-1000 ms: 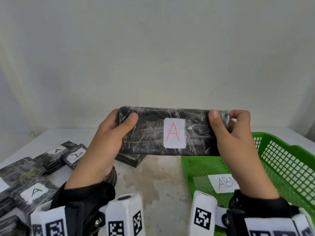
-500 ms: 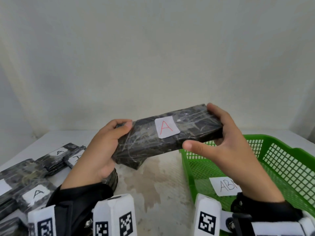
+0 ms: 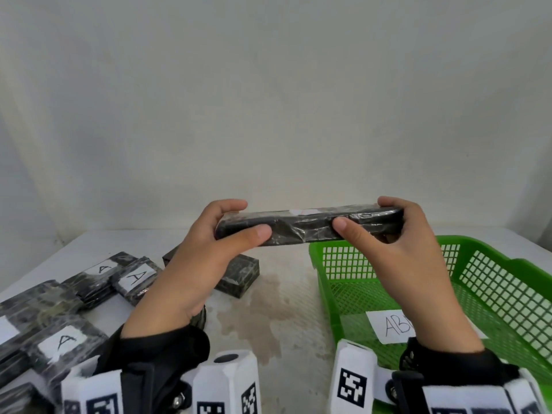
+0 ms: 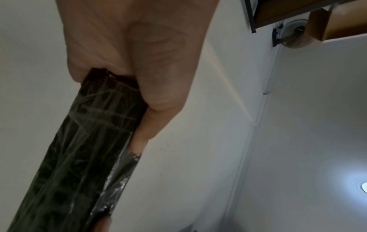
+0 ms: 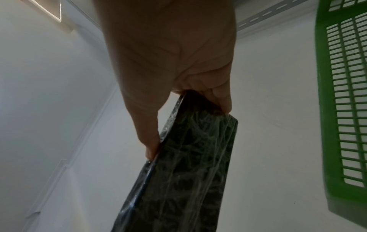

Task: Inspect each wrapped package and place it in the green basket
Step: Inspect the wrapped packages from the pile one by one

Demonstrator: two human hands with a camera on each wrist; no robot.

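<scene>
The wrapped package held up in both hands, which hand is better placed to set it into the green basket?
Right. The right hand grips the package end above the green basket; the left hand holds the far end over the table.

Head camera looks down over the table (image 3: 298,294); both wrist cameras look up close, sharing the wrapped package (image 3: 307,227).

The package (image 3: 301,227) is black with grey marbled streaks under glossy clear film. The basket (image 3: 507,282) is bright green, with a white label (image 3: 391,325) lettered in black. The table's packages (image 3: 59,339) are the same marbled black, with white labels bearing a black A. The table (image 3: 283,294) is off-white with brownish stains.
</scene>
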